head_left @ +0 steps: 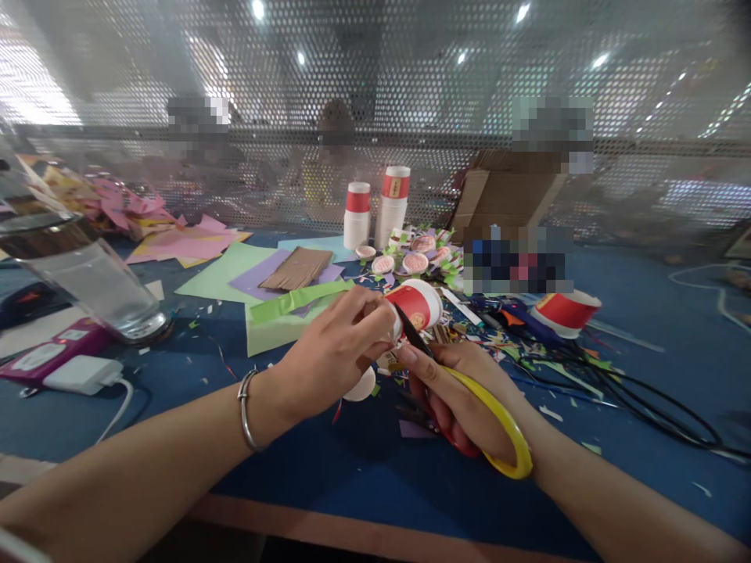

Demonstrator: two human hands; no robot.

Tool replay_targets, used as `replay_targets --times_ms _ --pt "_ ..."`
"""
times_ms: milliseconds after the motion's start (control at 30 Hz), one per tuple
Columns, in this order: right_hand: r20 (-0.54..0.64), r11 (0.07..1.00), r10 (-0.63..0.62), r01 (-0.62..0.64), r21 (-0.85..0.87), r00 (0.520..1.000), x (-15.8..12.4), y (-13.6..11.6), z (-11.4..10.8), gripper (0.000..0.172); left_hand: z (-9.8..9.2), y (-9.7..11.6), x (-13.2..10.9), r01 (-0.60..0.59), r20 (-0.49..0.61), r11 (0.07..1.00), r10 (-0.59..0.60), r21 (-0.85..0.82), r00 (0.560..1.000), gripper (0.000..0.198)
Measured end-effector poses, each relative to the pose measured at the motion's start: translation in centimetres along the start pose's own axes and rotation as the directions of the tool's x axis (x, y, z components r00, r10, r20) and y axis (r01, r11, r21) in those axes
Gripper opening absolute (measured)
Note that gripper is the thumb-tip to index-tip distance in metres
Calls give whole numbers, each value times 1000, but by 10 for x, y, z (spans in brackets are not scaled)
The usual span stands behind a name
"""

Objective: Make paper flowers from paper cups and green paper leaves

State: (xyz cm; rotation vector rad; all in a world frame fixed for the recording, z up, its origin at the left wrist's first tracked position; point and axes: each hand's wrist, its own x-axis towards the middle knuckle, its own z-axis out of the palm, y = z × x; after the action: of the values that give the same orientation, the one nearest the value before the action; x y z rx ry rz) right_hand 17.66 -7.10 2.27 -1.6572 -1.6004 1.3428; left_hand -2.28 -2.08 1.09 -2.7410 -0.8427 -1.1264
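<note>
My left hand [334, 344], with a silver bangle at the wrist, has its fingers curled on the near end of a red and white paper cup [423, 303]. The cup lies tilted sideways above the table. Scissors [509, 430] with yellow and red handles are gripped in my right hand [461, 379]. One dark blade [414, 332] stands against the cup's near end; whether it cuts into the paper is hard to make out. Below my left fingers is a white paper disc [361, 385]. Part of the cup is hidden behind my fingers.
Two stacks of paper cups [394, 207] stand behind, beside cut cup bottoms [415, 263] and paper scraps. Coloured sheets [220, 274] and brown strips [297, 268] lie left, near a glass tumbler [111, 285] and power strip [64, 348]. Another cup piece [566, 313] and black cables [651, 407] lie right.
</note>
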Motion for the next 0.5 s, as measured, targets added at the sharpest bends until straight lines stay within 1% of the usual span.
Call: replay_targets --times_ms 100,167,233,267,300,333,400,433,467,500 --pt "2 1000 -16 15 8 1000 -2 0 -1 71 0 1 -1 -12 -4 999 12 -37 1000 7" --pt "-5 999 -33 33 16 999 -3 0 -2 69 1 1 -1 19 -22 995 -21 -96 1000 13" --pt "-19 999 -41 41 33 999 -4 -2 -4 68 4 0 -1 115 -45 962 -130 -246 991 23" --pt "-33 998 -39 41 41 999 -5 -3 -4 67 5 0 -1 189 -44 914 -219 -358 975 29" --pt "-45 998 -32 35 46 998 -5 -4 -5 67 6 0 0 273 -26 836 -323 -476 946 36" --pt "-54 998 -27 30 48 998 -5 -5 -5 68 7 0 1 355 15 732 -427 -581 904 42" --pt "-65 998 -33 36 43 997 -6 -6 -5 68 9 1 3 490 142 498 -583 -716 800 49" --pt "-66 998 -42 44 36 997 -6 -7 -5 68 9 2 4 533 208 390 -627 -751 751 50" --pt "-68 998 -52 54 28 996 -6 -7 -5 68 10 3 5 557 265 297 -648 -775 714 49" --pt "-74 998 -63 64 20 995 -6 -8 -4 67 11 3 6 568 314 219 -652 -793 690 46"
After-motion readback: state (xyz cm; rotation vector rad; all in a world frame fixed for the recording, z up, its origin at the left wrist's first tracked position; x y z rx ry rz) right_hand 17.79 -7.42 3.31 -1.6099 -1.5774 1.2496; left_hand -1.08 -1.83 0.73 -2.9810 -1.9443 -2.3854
